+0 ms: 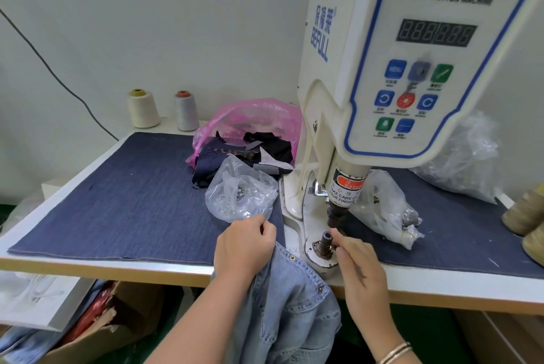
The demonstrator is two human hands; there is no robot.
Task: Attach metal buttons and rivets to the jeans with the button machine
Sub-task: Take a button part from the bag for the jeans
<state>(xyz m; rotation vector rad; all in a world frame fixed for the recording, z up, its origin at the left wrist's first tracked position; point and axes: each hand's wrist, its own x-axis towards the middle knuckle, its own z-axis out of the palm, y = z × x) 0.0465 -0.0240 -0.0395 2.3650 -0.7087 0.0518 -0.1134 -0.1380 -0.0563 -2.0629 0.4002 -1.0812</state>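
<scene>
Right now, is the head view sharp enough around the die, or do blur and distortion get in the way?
Head view: the die and both hands are fairly sharp; lighting is even, shadows soft. Wide-angle bending curves the table edge and tilts the machine. Its panel labels are blurred.

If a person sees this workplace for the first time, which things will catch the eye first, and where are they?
The big white button machine fills the upper right, with its panel of coloured buttons. Below it, the right hand has its fingertips at the lower die post, while the left hand grips the light jeans at the table edge. Behind, a pink plastic bag of dark scraps lies on the blue denim mat.
</scene>
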